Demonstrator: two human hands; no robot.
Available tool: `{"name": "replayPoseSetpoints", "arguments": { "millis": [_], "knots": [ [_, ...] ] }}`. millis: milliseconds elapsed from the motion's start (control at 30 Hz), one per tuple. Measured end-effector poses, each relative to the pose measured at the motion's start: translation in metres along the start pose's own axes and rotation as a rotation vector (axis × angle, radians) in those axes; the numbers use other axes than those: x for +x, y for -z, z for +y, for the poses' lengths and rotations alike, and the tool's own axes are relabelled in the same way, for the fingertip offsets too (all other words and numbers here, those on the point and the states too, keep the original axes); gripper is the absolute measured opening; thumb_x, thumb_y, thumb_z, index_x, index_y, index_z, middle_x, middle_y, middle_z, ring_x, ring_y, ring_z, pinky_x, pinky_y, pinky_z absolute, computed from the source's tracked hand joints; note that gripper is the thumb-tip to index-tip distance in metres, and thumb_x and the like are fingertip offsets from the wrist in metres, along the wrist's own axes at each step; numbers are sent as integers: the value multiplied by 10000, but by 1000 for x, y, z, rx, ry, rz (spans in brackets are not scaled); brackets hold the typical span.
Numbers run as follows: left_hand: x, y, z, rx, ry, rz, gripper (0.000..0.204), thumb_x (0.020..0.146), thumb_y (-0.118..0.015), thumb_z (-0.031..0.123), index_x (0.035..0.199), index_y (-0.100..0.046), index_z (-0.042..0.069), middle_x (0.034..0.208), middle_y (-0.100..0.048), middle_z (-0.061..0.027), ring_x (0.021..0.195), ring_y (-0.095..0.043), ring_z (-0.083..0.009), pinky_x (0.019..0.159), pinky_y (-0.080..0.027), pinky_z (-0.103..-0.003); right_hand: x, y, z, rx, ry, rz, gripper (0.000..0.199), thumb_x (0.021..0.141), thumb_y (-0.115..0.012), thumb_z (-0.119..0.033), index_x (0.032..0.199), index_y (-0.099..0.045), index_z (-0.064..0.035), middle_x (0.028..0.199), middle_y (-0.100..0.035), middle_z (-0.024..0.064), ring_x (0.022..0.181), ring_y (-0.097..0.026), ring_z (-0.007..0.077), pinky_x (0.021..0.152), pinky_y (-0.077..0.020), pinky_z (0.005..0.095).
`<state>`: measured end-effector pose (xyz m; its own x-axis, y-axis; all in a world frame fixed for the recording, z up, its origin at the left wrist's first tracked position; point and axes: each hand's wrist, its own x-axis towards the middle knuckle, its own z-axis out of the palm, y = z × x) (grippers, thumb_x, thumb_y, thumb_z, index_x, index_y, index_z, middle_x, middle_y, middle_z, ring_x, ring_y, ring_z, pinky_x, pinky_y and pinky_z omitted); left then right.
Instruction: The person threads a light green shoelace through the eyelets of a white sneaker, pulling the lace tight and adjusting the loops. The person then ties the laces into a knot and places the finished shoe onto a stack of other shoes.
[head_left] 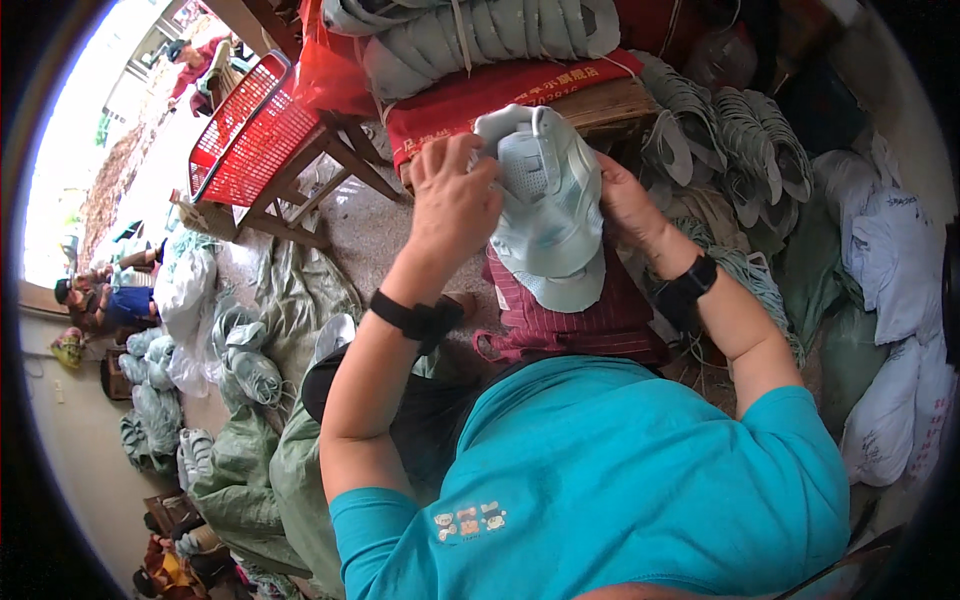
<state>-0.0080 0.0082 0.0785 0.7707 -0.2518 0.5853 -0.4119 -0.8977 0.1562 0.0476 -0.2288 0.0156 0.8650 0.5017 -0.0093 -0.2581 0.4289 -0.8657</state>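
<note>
A pale mint shoe upper [560,235] is held up in front of me, above a dark red striped cloth [560,325] that lies over my lap. Its tongue and collar point away from me, and the rounded toe end is toward me. My left hand [455,195] is closed at its upper left edge, with the fingertips bent against the collar. On the other side my right hand [630,203] grips the right edge; part of its fingers is hidden behind the upper. Dark bands circle both my wrists.
Bundled grey-green shoe uppers [490,45] lie on a wooden bench with a red cloth [430,120]. More bundles [760,140] are at the right, beside white sacks [890,250]. A red basket [245,130] sits on a stool at the left. Green sacks [240,460] line the floor; several people are farther off.
</note>
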Motion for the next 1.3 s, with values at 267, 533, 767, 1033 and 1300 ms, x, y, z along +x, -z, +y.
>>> {"name": "replayPoseSetpoints", "arguments": {
  "millis": [267, 533, 767, 1033, 1300],
  "knots": [
    [1, -17, 7, -441, 136, 161, 442, 819, -595, 122, 1246, -520, 40, 1303, -503, -187, 1269, -438, -351, 1088, -351, -442, 23, 29, -35, -375, 83, 296, 305, 968, -575, -172, 1230, -592, -17, 1120, -630, 43, 1004, -588, 122, 858, -485, 262],
    [-25, -66, 18, -602, 441, 40, 743, 830, -720, 347, 1408, -377, 31, 1406, -376, -248, 1331, -376, -403, 1104, -334, -461, 36, -18, 5, -839, 448, 0, 448, 922, -621, -302, 1256, -547, -13, 1268, -559, 186, 1205, -522, 293, 1037, -391, 396],
    [-45, -114, 12, -829, 478, 107, 841, 790, -773, 323, 1424, -311, 21, 1452, -293, -255, 1379, -296, -397, 1139, -266, -455, 32, 15, 45, -915, 551, 73, 573, 960, -564, -291, 1421, -374, -8, 1373, -466, 190, 1285, -454, 297, 1093, -339, 386],
    [-63, -108, 32, -863, 452, 8, 1337, 703, -868, 399, 1528, 111, 13, 1548, -75, -255, 1445, -172, -363, 1181, -169, -435, -17, 35, 67, -1018, 501, 22, 919, 929, -567, -559, 1505, -172, 38, 1511, -264, 281, 1410, -291, 409, 1166, -248, 434],
    [-59, -93, 41, -665, 566, -155, 1441, 649, -870, 533, 1525, 176, 68, 1574, 63, -270, 1481, -22, -392, 1194, -85, -503, -114, 190, 125, -1372, -112, 497, 437, 798, -734, -213, 1156, -610, 4, 1136, -592, 243, 1104, -559, 410, 920, -458, 499]
  ]
}}
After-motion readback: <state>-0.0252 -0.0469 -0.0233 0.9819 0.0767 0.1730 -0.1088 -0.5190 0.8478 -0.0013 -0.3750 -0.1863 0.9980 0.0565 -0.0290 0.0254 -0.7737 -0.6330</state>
